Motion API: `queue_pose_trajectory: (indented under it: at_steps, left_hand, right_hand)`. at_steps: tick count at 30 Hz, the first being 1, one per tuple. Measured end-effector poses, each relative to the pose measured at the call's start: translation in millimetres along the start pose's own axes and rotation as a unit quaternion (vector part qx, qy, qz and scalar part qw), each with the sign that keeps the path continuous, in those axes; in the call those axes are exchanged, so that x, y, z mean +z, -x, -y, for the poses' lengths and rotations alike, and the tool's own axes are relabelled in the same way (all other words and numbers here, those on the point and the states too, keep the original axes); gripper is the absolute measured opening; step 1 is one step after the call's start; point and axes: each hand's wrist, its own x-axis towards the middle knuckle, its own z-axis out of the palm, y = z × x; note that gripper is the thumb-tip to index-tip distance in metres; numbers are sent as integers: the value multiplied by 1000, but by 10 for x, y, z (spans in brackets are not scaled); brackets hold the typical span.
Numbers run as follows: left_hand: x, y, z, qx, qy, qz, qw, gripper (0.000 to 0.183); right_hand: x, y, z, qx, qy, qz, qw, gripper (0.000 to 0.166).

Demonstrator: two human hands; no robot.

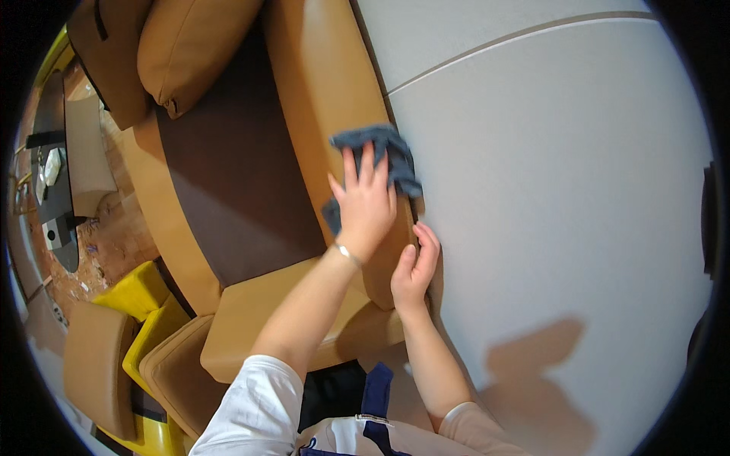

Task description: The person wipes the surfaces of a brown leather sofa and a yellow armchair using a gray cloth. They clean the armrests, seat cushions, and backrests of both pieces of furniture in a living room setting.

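Note:
My left hand lies with spread fingers on a blue-grey cloth, pressing it onto the top of the tan leather sofa backrest. The cloth is bunched and spills past the fingers on both sides. A thin bracelet circles my left wrist. My right hand is beside the rear edge of the backrest, near the wall. Its fingers are slightly curled and hold nothing; whether it touches the leather I cannot tell. The sofa has a dark brown seat base with no cushion over it.
A tan cushion leans at the sofa's far end. The near armrest is close to my body. To the left are loose tan cushions, a yellow chair, and a dark oval table on a littered floor.

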Motion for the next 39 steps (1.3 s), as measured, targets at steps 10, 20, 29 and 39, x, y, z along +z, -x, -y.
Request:
queue_pose_trajectory:
  at_steps: [10, 20, 29, 39]
  left_hand:
    - [-168, -675, 487, 28, 79, -127, 988, 53]
    - [4, -31, 207, -64, 163, -73, 982, 65]
    - [-368, -1846, 444, -71, 10, -149, 986, 74]
    - [-208, -847, 796, -47, 267, -76, 960, 60]
  right_hand:
    - [568, -541, 38, -82, -13, -11, 996, 36]
    - [723, -955, 27, -103, -134, -1, 986, 56]
    - [968, -1152, 226, -190, 197, 18, 961, 51]
    - [1011, -1183, 225, -210, 240, 2, 948, 51]
